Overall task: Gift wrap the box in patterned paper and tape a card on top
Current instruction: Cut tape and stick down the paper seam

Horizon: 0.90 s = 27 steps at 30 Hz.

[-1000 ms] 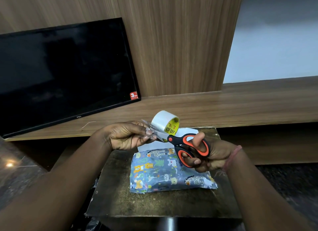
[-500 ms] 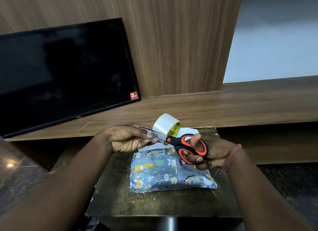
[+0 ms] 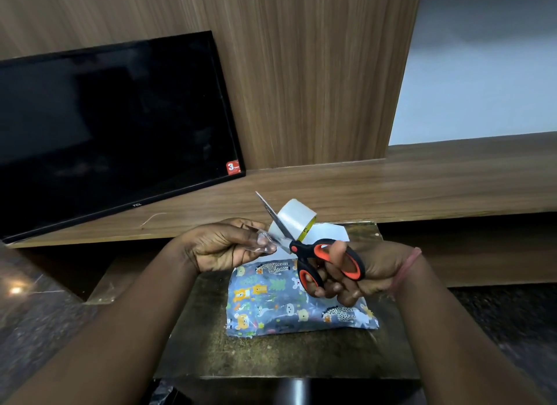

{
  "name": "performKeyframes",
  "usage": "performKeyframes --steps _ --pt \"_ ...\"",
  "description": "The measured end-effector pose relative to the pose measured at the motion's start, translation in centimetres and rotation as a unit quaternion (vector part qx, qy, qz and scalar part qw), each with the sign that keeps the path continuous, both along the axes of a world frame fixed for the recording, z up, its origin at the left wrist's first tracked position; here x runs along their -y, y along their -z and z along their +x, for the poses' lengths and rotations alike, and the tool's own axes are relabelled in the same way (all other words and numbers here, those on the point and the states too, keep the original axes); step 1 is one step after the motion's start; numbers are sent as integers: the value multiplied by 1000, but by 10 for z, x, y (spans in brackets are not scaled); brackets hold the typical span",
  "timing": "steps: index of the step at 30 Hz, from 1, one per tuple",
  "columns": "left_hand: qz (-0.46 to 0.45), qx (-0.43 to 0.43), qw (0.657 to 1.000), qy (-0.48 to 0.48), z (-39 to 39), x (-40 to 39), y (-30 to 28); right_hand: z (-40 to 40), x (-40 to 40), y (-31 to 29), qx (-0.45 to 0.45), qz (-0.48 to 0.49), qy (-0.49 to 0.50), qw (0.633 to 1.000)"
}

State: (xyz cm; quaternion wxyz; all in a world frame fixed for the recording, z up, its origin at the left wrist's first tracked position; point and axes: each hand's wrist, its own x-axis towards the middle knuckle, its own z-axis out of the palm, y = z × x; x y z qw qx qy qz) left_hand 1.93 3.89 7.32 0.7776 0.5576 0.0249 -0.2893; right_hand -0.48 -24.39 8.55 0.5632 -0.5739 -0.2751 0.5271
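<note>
A short strip of clear tape (image 3: pixel 265 244) is pinched between the thumb and curled fingers of the left hand (image 3: pixel 224 244), held up above the work surface. A pair of black and orange scissors (image 3: pixel 313 255) is gripped by the right hand (image 3: pixel 358 273), with the thumb through one orange-lined loop and the fingers curled through the other; the blades are seen nearly together and are pointed up and to the left, past the strip. The roll of clear tape (image 3: pixel 294 223), with a yellow inner label, is seen just behind the blades, at the far end of the strip; what carries it cannot be told. A pink band is worn on the right wrist. Below the hands, the box wrapped in blue-grey animal-patterned paper (image 3: pixel 289 308) is laid flat on a small dark, worn counter (image 3: pixel 271 356), its far edge partly covered by the right hand. A white card (image 3: pixel 331 234) is seen just beyond the box, largely hidden behind the scissors and the roll. Behind the counter a long wooden shelf (image 3: pixel 422 187) is run across the view, and on it a dark, switched-off television (image 3: pixel 114 130) with a red sticker at its lower corner is leaned against a wood-panelled wall (image 3: pixel 301 72). A pale wall section (image 3: pixel 482 66) is seen at the upper right, and dark polished flooring is visible at both sides.
</note>
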Motion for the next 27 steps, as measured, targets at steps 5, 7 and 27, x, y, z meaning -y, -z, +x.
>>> performKeyframes --steps 5,7,27 --pt "-12 3 994 105 -5 -5 -5 1 -2 -3 13 8 93 996" --pt "-31 4 995 98 -8 -7 -2 2 -2 -3 11 48 108 993" --pt "-336 -84 924 -163 -52 38 8 30 33 56 247 -491 462 696"
